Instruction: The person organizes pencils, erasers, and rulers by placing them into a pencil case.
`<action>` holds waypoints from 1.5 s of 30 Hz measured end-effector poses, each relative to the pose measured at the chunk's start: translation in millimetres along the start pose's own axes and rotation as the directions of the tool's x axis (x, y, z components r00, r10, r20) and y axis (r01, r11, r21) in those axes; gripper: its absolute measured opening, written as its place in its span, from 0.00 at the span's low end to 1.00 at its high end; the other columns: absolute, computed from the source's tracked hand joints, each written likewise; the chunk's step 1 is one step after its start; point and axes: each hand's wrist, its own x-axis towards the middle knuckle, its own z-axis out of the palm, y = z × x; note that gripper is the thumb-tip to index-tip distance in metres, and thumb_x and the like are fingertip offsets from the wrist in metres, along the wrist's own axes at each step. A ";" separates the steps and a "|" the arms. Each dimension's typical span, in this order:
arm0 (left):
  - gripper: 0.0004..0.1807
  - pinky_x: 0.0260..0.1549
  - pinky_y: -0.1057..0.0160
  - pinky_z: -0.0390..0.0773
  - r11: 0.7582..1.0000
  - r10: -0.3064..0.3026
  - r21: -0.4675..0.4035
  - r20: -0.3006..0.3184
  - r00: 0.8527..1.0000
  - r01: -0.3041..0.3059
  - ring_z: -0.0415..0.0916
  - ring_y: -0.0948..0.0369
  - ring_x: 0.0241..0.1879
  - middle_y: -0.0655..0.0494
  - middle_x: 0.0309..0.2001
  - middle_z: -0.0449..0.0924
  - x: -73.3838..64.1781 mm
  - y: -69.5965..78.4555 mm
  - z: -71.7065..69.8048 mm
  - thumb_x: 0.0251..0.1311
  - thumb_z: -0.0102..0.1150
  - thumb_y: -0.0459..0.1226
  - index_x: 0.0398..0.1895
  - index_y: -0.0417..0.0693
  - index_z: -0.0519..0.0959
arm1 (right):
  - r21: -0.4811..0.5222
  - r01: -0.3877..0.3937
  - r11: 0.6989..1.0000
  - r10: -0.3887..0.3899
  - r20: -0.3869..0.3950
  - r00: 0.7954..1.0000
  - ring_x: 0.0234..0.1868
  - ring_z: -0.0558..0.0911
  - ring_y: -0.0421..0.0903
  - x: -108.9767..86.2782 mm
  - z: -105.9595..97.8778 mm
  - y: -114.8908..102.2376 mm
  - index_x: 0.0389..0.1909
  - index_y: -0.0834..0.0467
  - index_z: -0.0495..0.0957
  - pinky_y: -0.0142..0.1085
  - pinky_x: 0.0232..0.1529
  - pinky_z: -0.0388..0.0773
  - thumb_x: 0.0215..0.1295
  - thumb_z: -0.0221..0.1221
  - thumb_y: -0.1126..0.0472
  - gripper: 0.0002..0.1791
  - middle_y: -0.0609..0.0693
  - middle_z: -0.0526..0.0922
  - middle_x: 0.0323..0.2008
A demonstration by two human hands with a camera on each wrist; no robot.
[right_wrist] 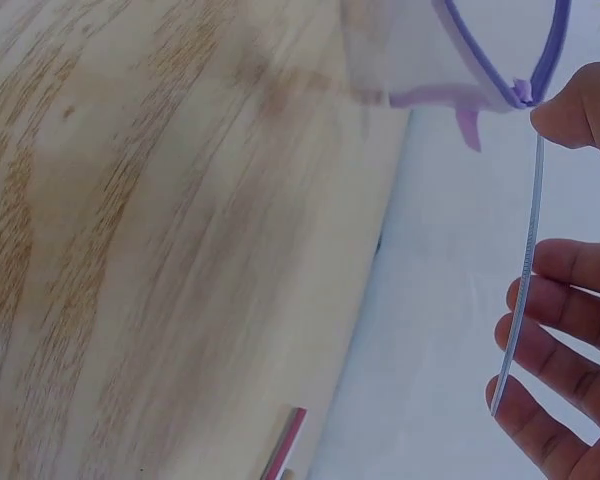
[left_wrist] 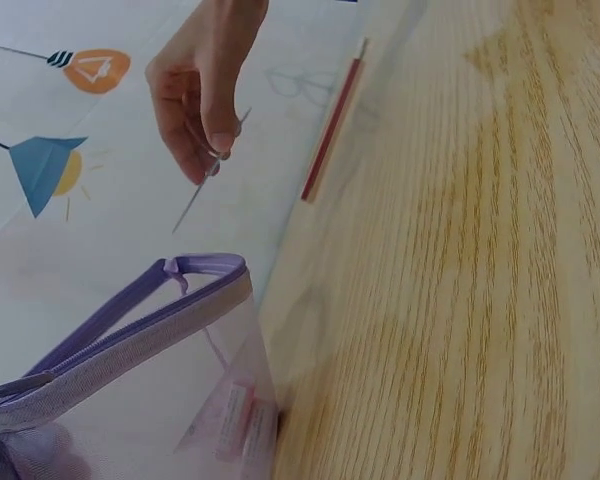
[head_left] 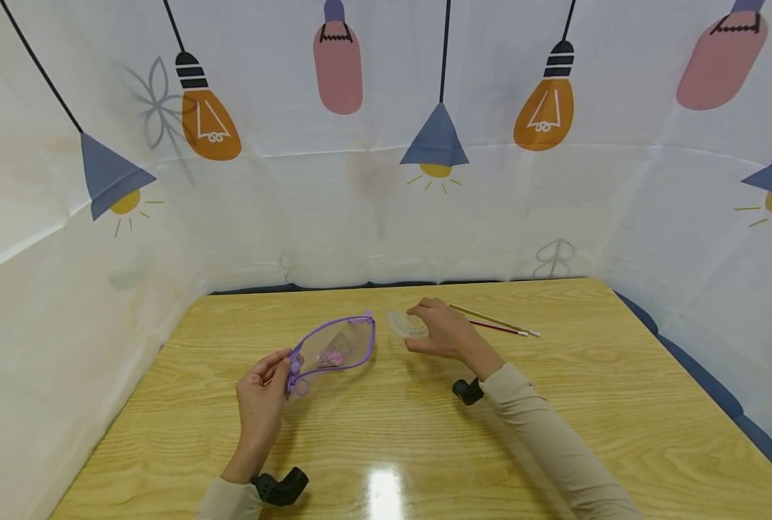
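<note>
A see-through pencil pouch with a purple zip edge [head_left: 373,339] hangs with its mouth spread, and my left hand [head_left: 263,393] pinches it by one end. Inside lie a clear set square [head_left: 344,341] and pink-labelled erasers [left_wrist: 237,420]. My right hand [head_left: 447,331] holds a clear protractor [head_left: 401,325] between thumb and fingers, just right of the pouch. In the right wrist view the protractor [right_wrist: 525,270] appears edge-on, its ends between the thumb and the fingertips. Only a bit of the left hand shows in the left wrist view.
A yellow pencil [head_left: 492,318] and a red pencil [head_left: 497,327] lie on the wooden table [head_left: 386,426] beyond the right hand. A white printed curtain [head_left: 386,217] hangs behind the table and along its sides.
</note>
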 end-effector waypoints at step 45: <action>0.12 0.29 0.69 0.80 0.999 -0.037 -0.015 0.010 0.999 0.037 0.82 0.64 0.33 0.52 0.35 0.85 -2.2 -2.1 0.9 0.68 0.55 0.31 0.49 0.31 0.80 | 0.069 0.194 0.979 -0.197 0.032 0.980 0.52 0.77 0.51 2.9 -12.5 -35.1 0.55 0.61 0.79 0.45 0.48 0.77 0.60 0.65 0.48 0.27 0.54 0.79 0.50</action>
